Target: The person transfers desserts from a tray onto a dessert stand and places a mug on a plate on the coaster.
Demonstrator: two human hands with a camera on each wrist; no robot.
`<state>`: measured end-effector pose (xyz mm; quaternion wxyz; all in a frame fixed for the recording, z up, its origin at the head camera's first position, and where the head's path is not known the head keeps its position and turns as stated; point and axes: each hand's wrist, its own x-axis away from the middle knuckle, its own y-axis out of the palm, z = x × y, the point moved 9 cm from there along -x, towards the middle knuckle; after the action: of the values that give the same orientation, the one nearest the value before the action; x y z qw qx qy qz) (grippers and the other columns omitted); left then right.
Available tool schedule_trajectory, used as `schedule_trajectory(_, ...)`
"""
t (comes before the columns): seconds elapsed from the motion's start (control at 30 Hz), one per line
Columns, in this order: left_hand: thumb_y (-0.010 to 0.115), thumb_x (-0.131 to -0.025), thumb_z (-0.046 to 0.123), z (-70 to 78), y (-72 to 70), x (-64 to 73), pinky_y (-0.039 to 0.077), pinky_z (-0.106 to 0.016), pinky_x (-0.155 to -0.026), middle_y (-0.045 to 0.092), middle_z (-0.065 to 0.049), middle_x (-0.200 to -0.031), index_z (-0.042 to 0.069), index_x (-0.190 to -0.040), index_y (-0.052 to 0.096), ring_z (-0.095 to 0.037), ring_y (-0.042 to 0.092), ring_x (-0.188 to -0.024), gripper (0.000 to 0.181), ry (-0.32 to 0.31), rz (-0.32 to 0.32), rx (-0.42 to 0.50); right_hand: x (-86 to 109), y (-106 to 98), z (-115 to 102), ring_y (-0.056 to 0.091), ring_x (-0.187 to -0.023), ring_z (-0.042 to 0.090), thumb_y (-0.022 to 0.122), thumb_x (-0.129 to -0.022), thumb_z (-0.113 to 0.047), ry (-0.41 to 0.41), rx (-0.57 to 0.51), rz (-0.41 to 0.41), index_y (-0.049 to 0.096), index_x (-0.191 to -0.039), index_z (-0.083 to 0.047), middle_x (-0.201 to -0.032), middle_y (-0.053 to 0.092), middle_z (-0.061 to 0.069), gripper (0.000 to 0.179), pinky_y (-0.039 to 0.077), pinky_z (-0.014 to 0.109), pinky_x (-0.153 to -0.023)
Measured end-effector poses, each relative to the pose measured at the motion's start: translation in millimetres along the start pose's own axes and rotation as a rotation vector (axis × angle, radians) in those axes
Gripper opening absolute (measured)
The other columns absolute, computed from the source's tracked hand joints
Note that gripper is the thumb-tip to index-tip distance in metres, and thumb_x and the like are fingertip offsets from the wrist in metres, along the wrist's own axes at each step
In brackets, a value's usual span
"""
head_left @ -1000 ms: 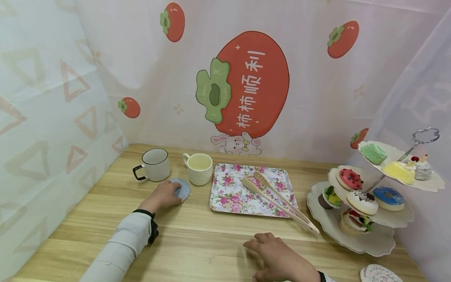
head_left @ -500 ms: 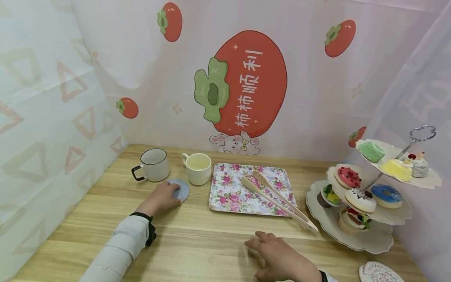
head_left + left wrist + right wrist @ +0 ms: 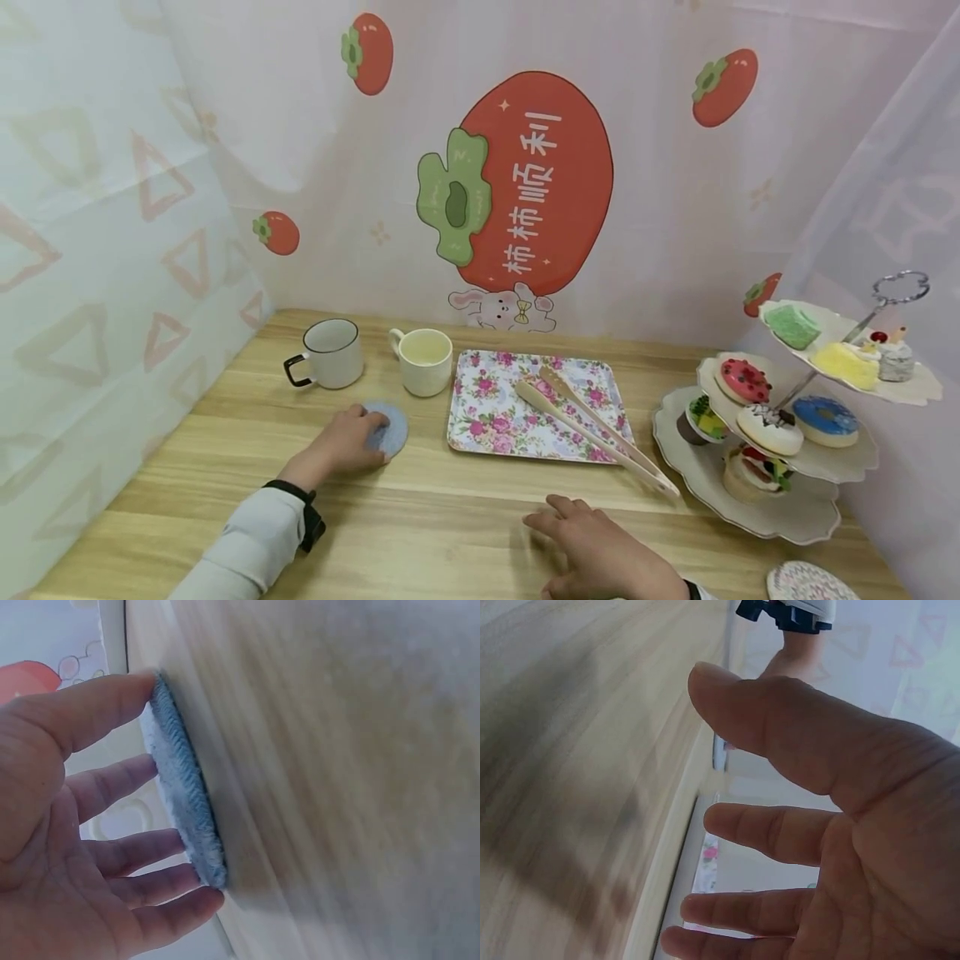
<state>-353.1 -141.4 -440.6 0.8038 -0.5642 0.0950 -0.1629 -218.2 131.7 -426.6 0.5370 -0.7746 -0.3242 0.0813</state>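
Note:
A round, pale blue coaster (image 3: 392, 433) lies on the wooden table in front of the two mugs. My left hand (image 3: 345, 446) holds it from above; in the left wrist view the thumb sits at one end of the coaster (image 3: 184, 787) and the other fingertips spread along its rim. Just behind are a white mug with a black rim (image 3: 333, 357) and a cream mug (image 3: 425, 363). Low over the table, my right hand (image 3: 596, 546) holds nothing, its fingers loosely extended, nearest the floral tray (image 3: 480, 417). The right wrist view shows thumb and fingers apart.
Wooden tongs (image 3: 592, 429) rest across the tray, their joined end past its right corner. To the right stands a tiered stand (image 3: 813, 521) with several pastries. A patterned coaster (image 3: 806, 582) lies at the lower right. A persimmon-print cloth (image 3: 645, 283) hangs behind the table.
My left hand has drawn the blue coaster a little nearer, away from the mugs. The right hand has hardly moved.

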Motion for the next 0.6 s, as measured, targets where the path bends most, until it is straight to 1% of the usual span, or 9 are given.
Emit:
schedule_trajectory(0.17,0.079,-0.073,0.027,3.1,4.2,4.3,0.044,-0.05,-0.081,0.05,-0.02,-0.112,0.009,-0.116,0.062,-0.037,0.049,-0.1,0.049,-0.01,-0.022,0.024,1.1,-2.4,2.3,0.04,-0.119,0.042,0.079,-0.069,-0.037,0.006,-0.046,0.006,0.054,-0.13,-0.019,-0.134,0.042,0.023,0.069,0.035,0.064,-0.087)
schedule_trajectory(0.23,0.08,-0.072,0.027,4.5,4.9,5.0,0.044,-0.049,-0.081,0.05,-0.018,-0.111,0.011,-0.114,0.063,-0.035,0.049,-0.1,0.049,-0.014,-0.026,0.031,0.6,-2.8,2.8,0.04,-0.12,0.043,0.08,-0.069,-0.037,0.008,-0.06,-0.002,0.053,-0.13,-0.019,-0.134,0.042,0.024,0.069,0.035,0.064,-0.087)
schedule_trajectory(0.43,0.082,-0.069,0.026,10.4,5.6,8.6,0.045,-0.049,-0.08,0.05,-0.017,-0.11,0.013,-0.111,0.064,-0.034,0.048,-0.1,0.047,-0.01,-0.033,0.048,-2.3,-5.8,1.2,0.041,-0.119,0.045,0.08,-0.069,-0.037,0.001,-0.05,-0.006,0.053,-0.13,-0.019,-0.134,0.042,0.024,0.069,0.036,0.063,-0.087)
schedule_trajectory(0.6,0.082,-0.068,0.026,17.5,5.9,13.1,0.045,-0.048,-0.08,0.05,-0.015,-0.109,0.015,-0.11,0.065,-0.033,0.048,-0.099,0.047,0.008,-0.027,0.054,-4.0,-10.8,-0.4,0.04,-0.119,0.044,0.08,-0.07,-0.037,-0.001,-0.032,0.002,0.053,-0.131,-0.017,-0.134,0.042,0.024,0.069,0.035,0.064,-0.088)
